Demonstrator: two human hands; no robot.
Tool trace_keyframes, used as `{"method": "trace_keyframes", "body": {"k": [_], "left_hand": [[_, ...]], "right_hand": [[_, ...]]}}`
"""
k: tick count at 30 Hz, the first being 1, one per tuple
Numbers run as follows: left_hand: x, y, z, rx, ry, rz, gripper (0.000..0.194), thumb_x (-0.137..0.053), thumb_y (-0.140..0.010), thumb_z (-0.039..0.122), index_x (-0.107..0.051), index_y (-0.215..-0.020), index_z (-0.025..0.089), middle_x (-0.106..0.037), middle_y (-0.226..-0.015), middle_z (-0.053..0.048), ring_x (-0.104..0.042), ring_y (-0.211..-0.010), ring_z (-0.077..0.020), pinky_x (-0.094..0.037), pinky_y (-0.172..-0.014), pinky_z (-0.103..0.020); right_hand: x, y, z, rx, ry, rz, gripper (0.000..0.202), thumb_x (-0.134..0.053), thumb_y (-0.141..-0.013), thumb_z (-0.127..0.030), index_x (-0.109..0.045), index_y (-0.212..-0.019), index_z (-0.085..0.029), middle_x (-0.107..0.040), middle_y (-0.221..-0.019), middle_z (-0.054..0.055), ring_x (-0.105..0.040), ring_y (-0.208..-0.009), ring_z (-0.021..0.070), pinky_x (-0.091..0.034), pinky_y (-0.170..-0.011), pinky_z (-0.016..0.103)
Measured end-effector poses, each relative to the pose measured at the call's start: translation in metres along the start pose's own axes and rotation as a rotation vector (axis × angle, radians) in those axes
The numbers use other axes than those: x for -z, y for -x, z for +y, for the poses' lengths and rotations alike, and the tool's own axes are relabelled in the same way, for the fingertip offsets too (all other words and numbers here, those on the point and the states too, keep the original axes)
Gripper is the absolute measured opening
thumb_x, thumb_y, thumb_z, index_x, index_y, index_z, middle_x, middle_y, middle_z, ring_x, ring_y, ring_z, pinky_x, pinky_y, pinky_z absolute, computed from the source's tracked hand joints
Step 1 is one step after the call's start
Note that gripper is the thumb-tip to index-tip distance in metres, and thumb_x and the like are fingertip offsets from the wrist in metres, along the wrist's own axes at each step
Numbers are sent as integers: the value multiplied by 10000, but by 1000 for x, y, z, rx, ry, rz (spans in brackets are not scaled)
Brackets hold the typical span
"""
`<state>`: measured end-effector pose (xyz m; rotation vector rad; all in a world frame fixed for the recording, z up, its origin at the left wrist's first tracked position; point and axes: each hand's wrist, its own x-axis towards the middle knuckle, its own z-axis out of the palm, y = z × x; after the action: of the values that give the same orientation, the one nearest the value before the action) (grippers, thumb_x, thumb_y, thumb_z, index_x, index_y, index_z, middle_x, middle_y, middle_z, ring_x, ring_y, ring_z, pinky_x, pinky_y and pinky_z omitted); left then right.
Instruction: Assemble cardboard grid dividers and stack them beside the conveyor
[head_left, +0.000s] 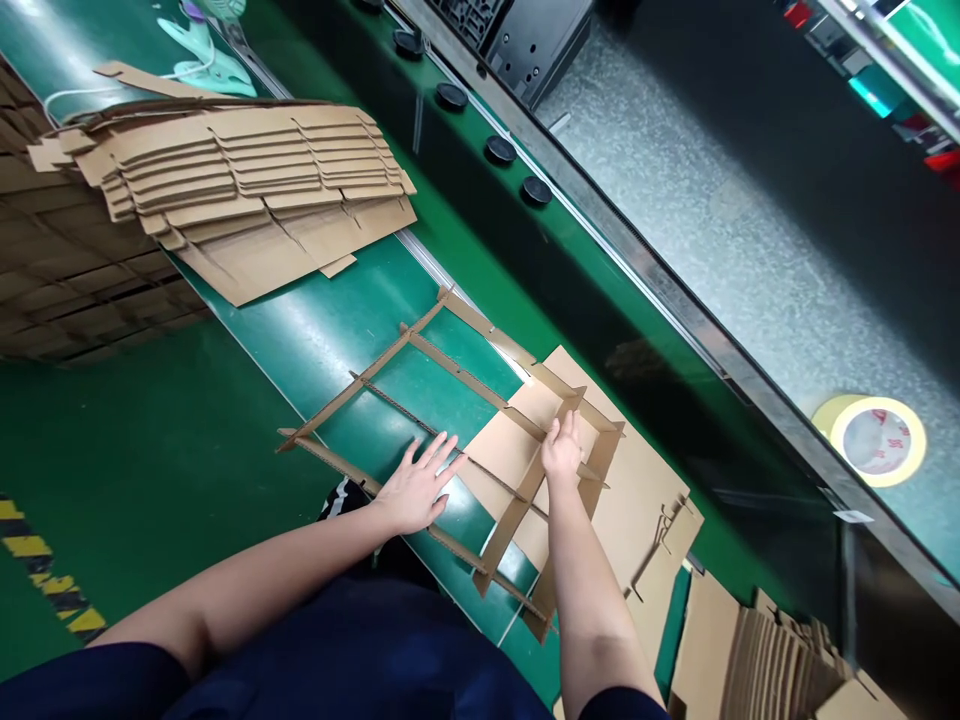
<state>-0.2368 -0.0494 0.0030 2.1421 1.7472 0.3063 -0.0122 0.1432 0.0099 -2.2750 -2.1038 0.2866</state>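
Head view: a cardboard grid (471,383) is lying on the green bench (300,340), its right-hand end overlapping a flat cardboard sheet (641,475); the left hand (416,490) is resting at the grid's middle, grip released, fingers spread; the right hand (562,452) is bearing on a cross strip (508,530), fingers extended, though whether its grip is pinching the card I cannot tell; the step in hand seems to be seating crossing strips in their slots; the next move is probably calling for even downward pressure at each crossing, the frame being steadied opposite.
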Motion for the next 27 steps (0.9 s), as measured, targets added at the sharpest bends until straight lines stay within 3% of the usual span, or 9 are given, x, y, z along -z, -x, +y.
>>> {"method": "trace_keyframes", "body": {"k": [3, 6, 10, 12, 15, 19, 21, 23, 27], "left_hand": [[1, 1, 0, -3, -1, -15, 700, -427, -888, 458, -166, -1508, 266, -114, -1579, -108, -59, -1452, -301, -167, -1113, -566], [2, 2, -1, -5, -4, -17, 695, -424, -889, 448, -164, -1508, 268, -119, -1578, -108, -58, -1452, -307, -187, -1104, -571], [3, 0, -1, -8, -8, -16, 718, -444, -880, 434, -148, -1511, 262, -104, -1580, -111, -48, -1452, -308, -186, -1106, -570], [2, -2, 2, -1, -12, -23, 743, -463, -867, 437, -145, -1512, 249, -87, -1581, -119, -32, -1453, -312, -186, -1104, -579], [-1, -2, 7, 8, -13, -40, 765, -485, -851, 441, -157, -1510, 234, -67, -1580, -131, -5, -1451, -325, -172, -1096, -617], [0, -2, 0, -25, 43, -23, 752, -482, -850, 489, -201, -1497, 229, -88, -1576, -147, -59, -1447, -330, -212, -1090, -614], [12, -3, -18, -38, 69, 71, 709, -492, -851, 472, -261, -1474, 225, -143, -1570, -137, -106, -1446, -304, -261, -1097, -558], [35, -5, -51, 5, 59, 233, 603, -483, -868, 406, -352, -1427, 222, -223, -1552, -112, -145, -1442, -269, -284, -1110, -500], [97, -18, -166, 349, -66, 513, 441, -418, -911, 293, -468, -1335, 182, -364, -1485, -103, -212, -1424, -250, -288, -1125, -450]], "right_hand": [[-3, -2, -2, 24, 55, -33, 619, -134, -952, -468, -246, -1490, -183, -128, -1571, 104, -276, -1379, 243, -275, -1068, 527], [11, 2, 1, 19, -14, -107, 627, -105, -950, -513, -167, -1509, -236, -144, -1571, 84, -187, -1415, 236, -253, -1067, 558], [25, 49, 6, 41, -94, 57, 645, -34, -952, -506, -91, -1521, -207, -126, -1575, 81, -53, -1446, 222, -215, -1088, 568], [15, 85, 6, 115, -52, 127, 668, -55, -950, -510, -103, -1520, -165, -106, -1577, 94, -29, -1449, 215, -201, -1107, 539], [-13, 126, 8, 162, 35, 64, 735, -64, -917, -559, -245, -1495, -142, -191, -1554, 134, -124, -1438, 262, -222, -1091, 562], [-34, 135, 14, 142, 75, 107, 721, -58, -906, -575, -348, -1457, -211, -249, -1542, 101, -179, -1427, 269, -234, -1090, 557], [-33, 138, 21, 176, 64, 159, 691, -78, -913, -570, -309, -1473, -239, -258, -1540, 92, -173, -1430, 263, -249, -1086, 550], [-33, 150, 27, 219, 47, 202, 672, -114, -913, -577, -251, -1494, -268, -259, -1540, 91, -186, -1427, 268, -275, -1074, 546], [-43, 183, 27, 267, 46, 192, 651, -179, -915, -586, -211, -1503, -311, -320, -1511, 97, -285, -1384, 330, -334, -1014, 586]]}}
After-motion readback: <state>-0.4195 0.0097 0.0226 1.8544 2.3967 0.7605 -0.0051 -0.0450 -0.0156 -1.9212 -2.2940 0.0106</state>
